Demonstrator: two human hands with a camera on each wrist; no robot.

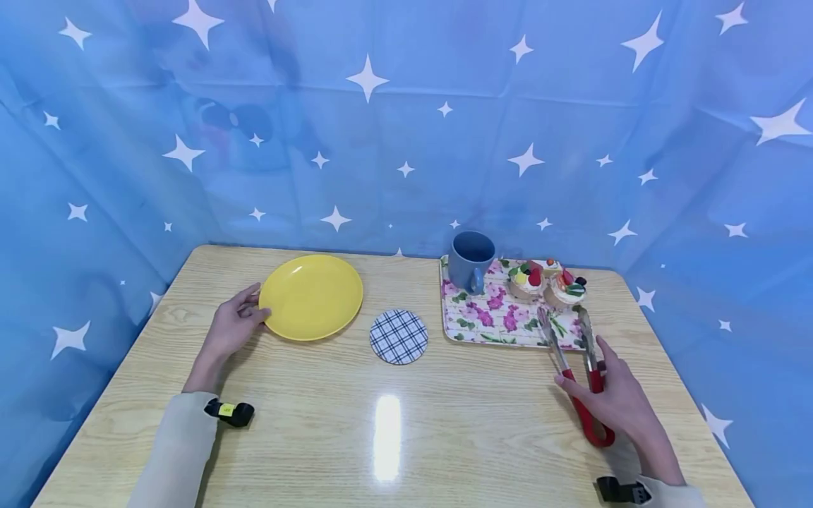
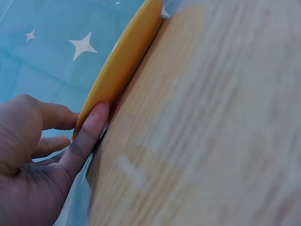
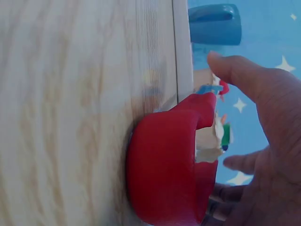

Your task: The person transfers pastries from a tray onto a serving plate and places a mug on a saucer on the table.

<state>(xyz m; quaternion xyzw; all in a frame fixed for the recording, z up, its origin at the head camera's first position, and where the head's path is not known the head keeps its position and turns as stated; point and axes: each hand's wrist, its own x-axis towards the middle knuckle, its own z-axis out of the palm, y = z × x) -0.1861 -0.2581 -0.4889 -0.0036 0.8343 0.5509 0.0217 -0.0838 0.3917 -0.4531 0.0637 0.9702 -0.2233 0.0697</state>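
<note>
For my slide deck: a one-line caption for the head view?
Left hand touches a yellow plate; right hand grips red-handled tongs by a floral tray.

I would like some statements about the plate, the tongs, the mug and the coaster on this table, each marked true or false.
1. The left hand touches the edge of the yellow plate. True.
2. The right hand holds a spoon. False: it grips red-handled tongs.
3. The blue mug stands on the checked coaster. False: it stands on the floral tray; the coaster lies bare between plate and tray.
4. Two decorated cupcakes sit on the tray. True.
5. A cupcake lies on the yellow plate. False: nothing lies on the plate.
</note>
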